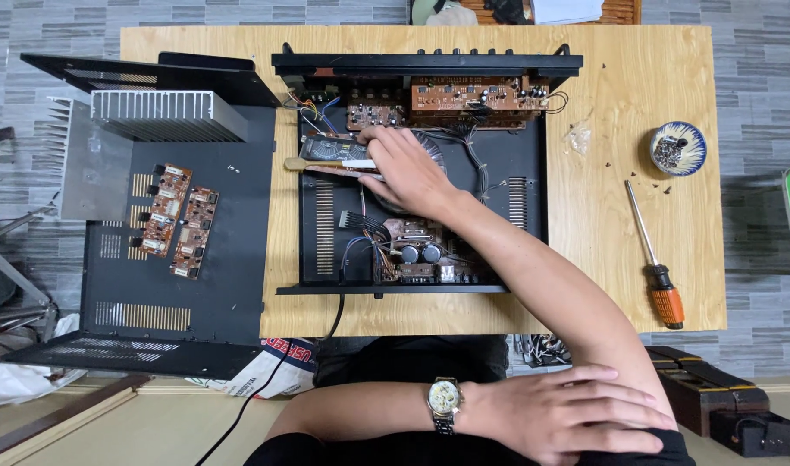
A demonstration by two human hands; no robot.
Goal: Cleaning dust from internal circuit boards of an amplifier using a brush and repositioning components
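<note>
An open black amplifier chassis (526, 164) lies on a wooden table (619, 86), with circuit boards (473, 97) along its far side and a round transformer (436, 148) in the middle. My right hand (405, 171) reaches into it and rests over the transformer, gripping what looks like a small wooden-handled brush (326, 165) that points left. My left hand (569, 411), with a wristwatch (445, 404) on its wrist, lies flat on my right upper arm near the bottom of the view and holds nothing.
A black metal cover (201, 289) lies at the left, bearing a finned heat sink (166, 116) and two small brown boards (175, 222). At the right are an orange-handled screwdriver (659, 272) and a small bowl of screws (678, 148). A black cable (266, 388) hangs off the front edge.
</note>
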